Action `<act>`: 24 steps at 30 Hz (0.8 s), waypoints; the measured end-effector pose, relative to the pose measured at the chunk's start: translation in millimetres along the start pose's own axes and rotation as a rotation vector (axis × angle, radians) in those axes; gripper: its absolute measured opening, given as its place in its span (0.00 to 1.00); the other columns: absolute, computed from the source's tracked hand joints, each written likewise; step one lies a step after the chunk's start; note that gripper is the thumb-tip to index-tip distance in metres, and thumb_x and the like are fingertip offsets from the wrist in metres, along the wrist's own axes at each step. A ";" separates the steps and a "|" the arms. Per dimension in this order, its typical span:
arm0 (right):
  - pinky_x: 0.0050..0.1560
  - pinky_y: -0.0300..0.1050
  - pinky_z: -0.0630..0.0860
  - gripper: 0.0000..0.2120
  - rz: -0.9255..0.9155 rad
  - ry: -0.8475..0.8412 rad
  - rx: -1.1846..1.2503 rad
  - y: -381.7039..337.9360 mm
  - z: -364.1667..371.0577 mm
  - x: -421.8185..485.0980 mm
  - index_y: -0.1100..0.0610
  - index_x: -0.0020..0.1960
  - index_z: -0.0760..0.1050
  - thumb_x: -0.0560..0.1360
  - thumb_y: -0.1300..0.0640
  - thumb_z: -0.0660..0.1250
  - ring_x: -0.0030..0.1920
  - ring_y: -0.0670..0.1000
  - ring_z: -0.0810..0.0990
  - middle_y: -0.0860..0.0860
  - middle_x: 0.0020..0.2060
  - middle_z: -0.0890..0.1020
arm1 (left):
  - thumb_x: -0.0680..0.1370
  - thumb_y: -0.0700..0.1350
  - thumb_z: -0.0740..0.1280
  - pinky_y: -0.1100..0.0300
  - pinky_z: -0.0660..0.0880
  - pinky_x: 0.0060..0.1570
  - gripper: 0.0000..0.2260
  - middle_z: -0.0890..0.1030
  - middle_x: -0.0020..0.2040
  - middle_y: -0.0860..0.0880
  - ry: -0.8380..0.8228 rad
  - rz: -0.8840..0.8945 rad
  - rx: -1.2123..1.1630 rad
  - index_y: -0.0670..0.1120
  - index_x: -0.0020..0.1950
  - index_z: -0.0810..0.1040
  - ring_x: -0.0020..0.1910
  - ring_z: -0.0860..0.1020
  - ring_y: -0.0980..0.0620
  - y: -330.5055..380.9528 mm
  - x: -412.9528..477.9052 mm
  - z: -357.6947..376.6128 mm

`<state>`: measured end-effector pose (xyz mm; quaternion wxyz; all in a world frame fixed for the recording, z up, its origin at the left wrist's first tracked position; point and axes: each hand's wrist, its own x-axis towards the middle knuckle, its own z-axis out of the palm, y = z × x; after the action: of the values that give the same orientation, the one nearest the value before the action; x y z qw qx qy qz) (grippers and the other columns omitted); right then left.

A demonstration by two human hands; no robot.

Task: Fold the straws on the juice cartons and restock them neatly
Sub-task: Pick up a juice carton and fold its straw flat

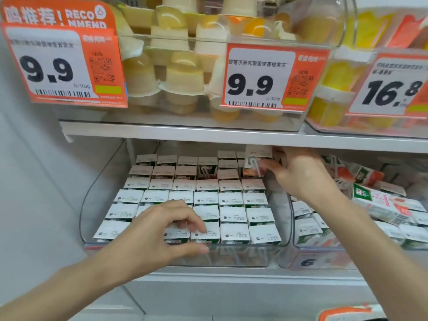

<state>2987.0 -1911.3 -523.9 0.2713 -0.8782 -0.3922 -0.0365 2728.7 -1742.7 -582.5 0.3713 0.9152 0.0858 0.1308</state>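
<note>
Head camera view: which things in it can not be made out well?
- Head view, small white-and-orange juice carton: its right side is hidden by the right hand that holds it.
- Head view, front-row white-topped cartons: the left hand covers some; whether it grips one is unclear.
- Head view, printed text on carton tops: too small, blurred.
- Head view, orange price label "16.8": cut by right edge.

above the shelf board (185, 134), over its left end, an orange sign (85, 17) reads "reco mmend" and the left tag (48, 68) "9.9", "/500g"; over its middle, the mid tag (257, 82) "9.9", "元/500g"; over its right end, the right tag (391, 89) "16.8"; below the board, a label (308, 262) "6"; print on each carton (234, 232) too small to read
</note>
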 end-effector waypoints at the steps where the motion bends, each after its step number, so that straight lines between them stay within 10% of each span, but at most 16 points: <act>1: 0.47 0.50 0.77 0.16 -0.013 -0.007 -0.040 2.7 2.9 3.3 0.54 0.67 0.75 0.82 0.53 0.72 0.52 0.63 0.80 0.56 0.55 0.82 | 0.70 0.66 0.76 0.64 0.76 0.52 0.13 0.83 0.50 0.59 0.000 0.006 0.007 0.63 0.51 0.84 0.53 0.81 0.53 -1.7 -0.7 -0.1; 8: 0.40 0.44 0.73 0.10 0.024 -0.071 -0.152 4.0 9.6 20.3 0.53 0.62 0.74 0.82 0.58 0.69 0.46 0.57 0.78 0.57 0.58 0.80 | 0.71 0.62 0.76 0.61 0.76 0.47 0.10 0.82 0.46 0.60 -0.001 0.010 0.066 0.66 0.51 0.84 0.47 0.79 0.53 -6.0 -7.7 -2.6; 12: 0.64 0.53 0.77 0.17 -0.006 -0.177 -0.161 -0.8 11.5 26.8 0.49 0.66 0.77 0.80 0.58 0.74 0.64 0.60 0.77 0.53 0.65 0.78 | 0.71 0.55 0.80 0.62 0.75 0.45 0.08 0.83 0.43 0.61 0.037 0.014 0.090 0.63 0.48 0.86 0.45 0.79 0.54 -4.8 -11.0 -2.0; 24: 0.73 0.54 0.62 0.14 -0.061 -0.260 -0.532 -11.2 28.0 38.0 0.43 0.67 0.80 0.82 0.52 0.69 0.74 0.58 0.69 0.48 0.67 0.76 | 0.71 0.53 0.77 0.70 0.73 0.42 0.05 0.82 0.43 0.60 0.063 0.076 0.103 0.60 0.46 0.87 0.42 0.79 0.58 -0.8 -19.4 -6.4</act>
<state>3001.1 -1865.7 -532.2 -0.0223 -0.9035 -0.4267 -0.0332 2708.2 -1742.9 -582.0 0.3156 0.9311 0.0692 0.1691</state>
